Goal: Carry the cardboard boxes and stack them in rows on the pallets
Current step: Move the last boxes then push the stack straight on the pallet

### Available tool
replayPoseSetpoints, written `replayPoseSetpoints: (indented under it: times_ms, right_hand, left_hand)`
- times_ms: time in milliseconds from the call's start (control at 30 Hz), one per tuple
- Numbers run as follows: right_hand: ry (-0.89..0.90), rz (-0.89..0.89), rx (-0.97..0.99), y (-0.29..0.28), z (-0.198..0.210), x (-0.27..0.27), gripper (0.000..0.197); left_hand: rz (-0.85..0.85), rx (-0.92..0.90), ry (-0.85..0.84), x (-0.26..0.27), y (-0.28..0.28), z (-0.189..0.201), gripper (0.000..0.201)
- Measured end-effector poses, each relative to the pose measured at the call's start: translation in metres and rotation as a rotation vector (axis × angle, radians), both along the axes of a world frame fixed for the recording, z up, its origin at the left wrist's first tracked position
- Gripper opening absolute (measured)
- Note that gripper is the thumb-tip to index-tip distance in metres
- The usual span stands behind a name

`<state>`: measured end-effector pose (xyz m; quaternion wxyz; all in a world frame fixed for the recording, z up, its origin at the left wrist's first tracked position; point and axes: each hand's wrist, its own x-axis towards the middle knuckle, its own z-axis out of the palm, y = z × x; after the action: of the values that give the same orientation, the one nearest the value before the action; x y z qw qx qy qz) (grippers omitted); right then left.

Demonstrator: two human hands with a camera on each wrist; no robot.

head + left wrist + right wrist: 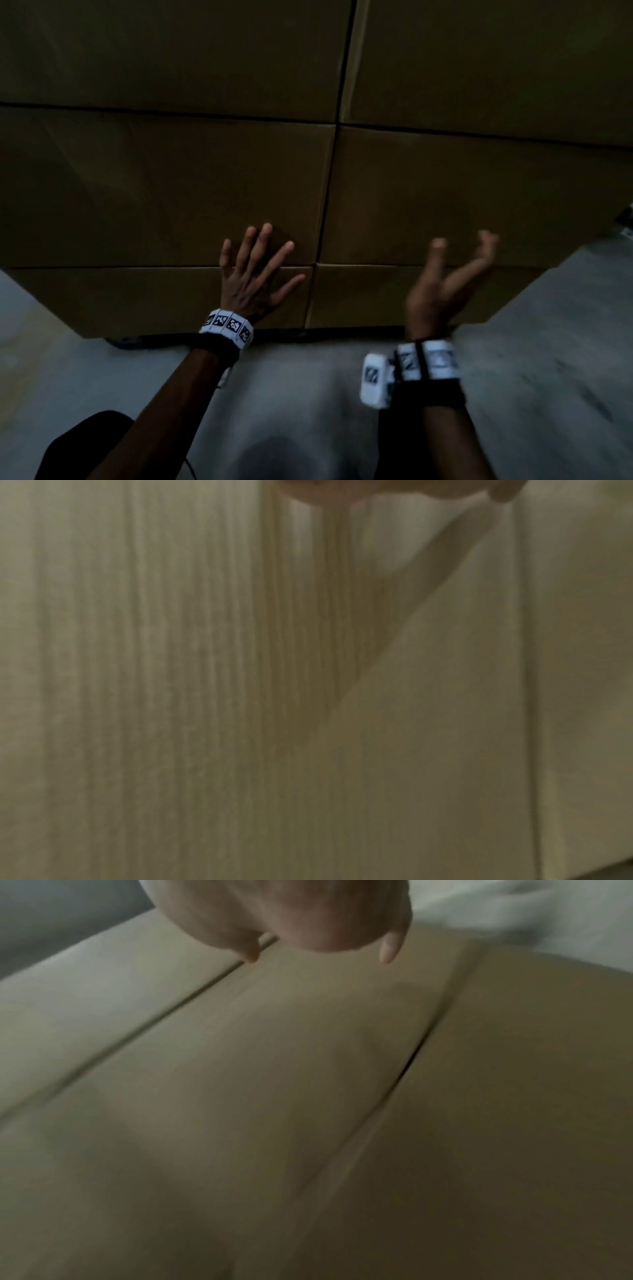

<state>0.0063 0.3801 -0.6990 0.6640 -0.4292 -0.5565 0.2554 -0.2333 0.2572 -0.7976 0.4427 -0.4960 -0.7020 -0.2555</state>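
Observation:
A wall of brown cardboard boxes (171,188) stands stacked in rows in front of me, filling most of the head view. My left hand (255,270) lies flat with fingers spread against the front of a left box, near the vertical seam. My right hand (448,284) hovers in front of the right-hand boxes (462,192), blurred, fingers loosely curved and holding nothing. The left wrist view shows only the cardboard face (240,696) close up. In the right wrist view the right hand (308,926) hangs above seams between boxes (274,1069).
Grey concrete floor (548,342) lies below and to both sides of the stack. A dark strip (205,337) runs under the bottom row of boxes. The scene is dim.

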Motion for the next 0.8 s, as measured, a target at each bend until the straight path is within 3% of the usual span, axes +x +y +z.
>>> replayPoseSetpoints:
  times_ms: [133,267,433,600,800]
  right_hand:
    - [-0.432,0.158,0.27,-0.042,-0.034,-0.045,0.067]
    - [-0.638,0.074,0.365,-0.006,-0.066,-0.074,0.066]
    - [-0.729,-0.008,0.472,0.042,-0.097,-0.083,0.062]
    - [-0.715,-0.091,0.614,0.065,-0.119,-0.09,0.074]
    - [-0.642,-0.107,0.7,0.07,-0.121,-0.097,0.073]
  left_hand:
    - [-0.039,0.088,-0.045,0.003,-0.009,0.019,0.092]
    - [-0.049,0.029,0.048,-0.001,-0.005,0.038,0.082]
    - [0.038,-0.166,0.111,-0.023,-0.003,0.022,0.079]
    - [0.065,-0.163,0.18,-0.041,-0.008,-0.005,0.079]
    - [0.07,-0.151,0.144,-0.039,-0.016,-0.025,0.076]
